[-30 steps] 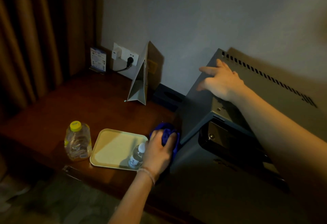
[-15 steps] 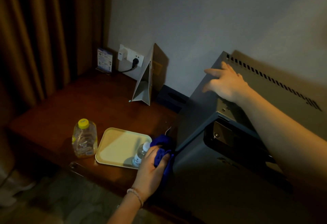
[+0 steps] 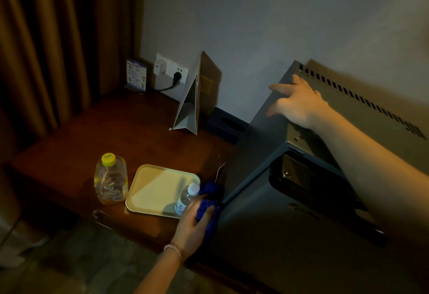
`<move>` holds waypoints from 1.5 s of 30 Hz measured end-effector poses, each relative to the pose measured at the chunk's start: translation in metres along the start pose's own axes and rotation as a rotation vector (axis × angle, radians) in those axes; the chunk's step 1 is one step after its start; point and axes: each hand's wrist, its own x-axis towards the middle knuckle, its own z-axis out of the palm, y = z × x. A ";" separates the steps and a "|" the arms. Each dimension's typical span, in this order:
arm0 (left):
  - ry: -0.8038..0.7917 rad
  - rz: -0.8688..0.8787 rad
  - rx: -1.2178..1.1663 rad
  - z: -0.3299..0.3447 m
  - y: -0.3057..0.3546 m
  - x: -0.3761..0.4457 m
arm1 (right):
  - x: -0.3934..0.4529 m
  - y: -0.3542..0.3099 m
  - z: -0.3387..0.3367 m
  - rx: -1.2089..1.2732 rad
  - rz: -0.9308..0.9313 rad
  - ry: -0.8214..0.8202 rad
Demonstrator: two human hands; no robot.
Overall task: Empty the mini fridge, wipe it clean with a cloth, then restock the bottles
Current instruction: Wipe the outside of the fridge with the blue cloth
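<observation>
While the labels on both bottles are too small to read, the left hand (image 3: pixel 193 225) grips the blue cloth (image 3: pixel 209 201) against the mini fridge (image 3: pixel 260 201) side; the right hand (image 3: pixel 296 104) rests flat, fingers straight, on its top.

Mini fridge (image 3: pixel 262 145): painted sheet-metal casing, matt grey, smooth, slotted vents along the top; door panel glossy black. Cloth (image 3: pixel 207 203): soft blue fabric, bunched. Desk (image 3: pixel 97 140): reddish-brown wood, slight sheen. Tray (image 3: pixel 157 188): smooth cream plastic, matt. Both bottles clear plastic: the large bottle (image 3: pixel 111 178) with yellow cap, the small bottle (image 3: pixel 185 198) with white cap and paper label. Tent card (image 3: pixel 193 98): stiff paperboard, matt. Curtain (image 3: pixel 46 45): woven brown fabric.
</observation>
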 end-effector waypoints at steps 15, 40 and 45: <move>0.089 -0.106 0.048 0.012 -0.050 0.020 | -0.005 -0.002 -0.002 0.015 0.000 0.012; 0.187 0.512 -0.084 0.020 0.145 0.007 | 0.001 0.004 0.001 0.020 -0.024 0.001; 0.102 0.543 -0.079 0.019 0.172 0.045 | 0.003 0.005 0.001 0.022 -0.032 0.009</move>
